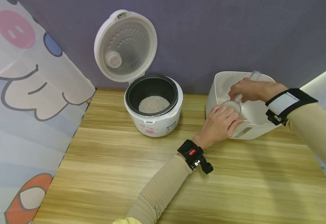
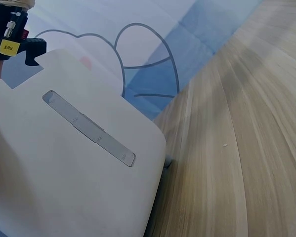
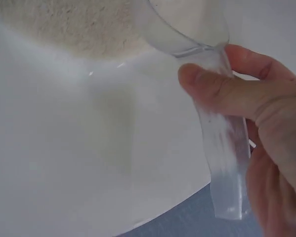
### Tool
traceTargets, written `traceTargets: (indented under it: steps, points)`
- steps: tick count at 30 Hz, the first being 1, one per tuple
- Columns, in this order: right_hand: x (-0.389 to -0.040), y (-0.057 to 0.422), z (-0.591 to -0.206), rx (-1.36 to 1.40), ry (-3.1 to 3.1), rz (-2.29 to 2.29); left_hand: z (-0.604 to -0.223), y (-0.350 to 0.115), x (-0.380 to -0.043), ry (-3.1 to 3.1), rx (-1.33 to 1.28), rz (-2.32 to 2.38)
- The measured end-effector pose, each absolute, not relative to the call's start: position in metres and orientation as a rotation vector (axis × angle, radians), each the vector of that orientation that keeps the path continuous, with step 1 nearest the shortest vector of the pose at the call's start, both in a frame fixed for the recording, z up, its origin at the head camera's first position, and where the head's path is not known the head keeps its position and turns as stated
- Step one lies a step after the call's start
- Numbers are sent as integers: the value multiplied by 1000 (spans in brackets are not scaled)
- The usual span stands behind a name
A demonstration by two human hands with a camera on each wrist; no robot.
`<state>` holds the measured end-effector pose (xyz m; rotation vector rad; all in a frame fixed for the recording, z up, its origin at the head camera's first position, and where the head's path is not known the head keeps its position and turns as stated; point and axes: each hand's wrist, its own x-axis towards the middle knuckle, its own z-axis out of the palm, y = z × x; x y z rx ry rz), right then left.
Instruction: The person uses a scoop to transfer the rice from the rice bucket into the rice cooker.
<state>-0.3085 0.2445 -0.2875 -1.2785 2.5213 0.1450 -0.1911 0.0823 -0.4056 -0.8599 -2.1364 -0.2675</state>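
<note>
1. Clear scoop (image 3: 219, 158): inside the white bin (image 1: 256, 130), its cup by the near-left rim, handle slanting up toward the far rim. Pale contents in the cup.
2. Right hand (image 1: 253, 90): over the bin. Grip narrow, holding the scoop by its handle near the cup; thumb on one face, fingers behind.
3. Grain (image 3: 78, 29): pale, lying in the bin beneath the scoop cup.
4. Left hand (image 1: 219, 124): at the bin's near-left rim, fingers over the edge, right beside the scoop cup. Cannot tell whether this grip closes on the rim, or whether the fingers touch the cup.
5. Bin: by the far edge of the bench (image 1: 109, 171), right of the middle. Clear window strip (image 2: 88, 128) set in its near wall.
6. Rice cooker (image 1: 157, 126): also by the far edge, toward the far-left corner, apart from the bin. Pink flower print on its front.
7. Lid (image 1: 135, 34): raised, leaning back beyond the far edge. Dark inner pot (image 1: 140, 90) seated, white rice (image 1: 154, 105) on its bottom.
8. Black straps on both wrists; beige sleeves.
9. Cartoon-printed sheet (image 1: 17, 77) along the bench's left edge; grey backing (image 1: 207, 37) behind the far edge.
</note>
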Motion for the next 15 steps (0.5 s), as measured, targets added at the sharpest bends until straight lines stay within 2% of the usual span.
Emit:
traceTargets:
  steps: [15]
  points:
    - [-301, 243, -287, -1198, 2412, 67, -407, 83, -192, -2133, -857, -255]
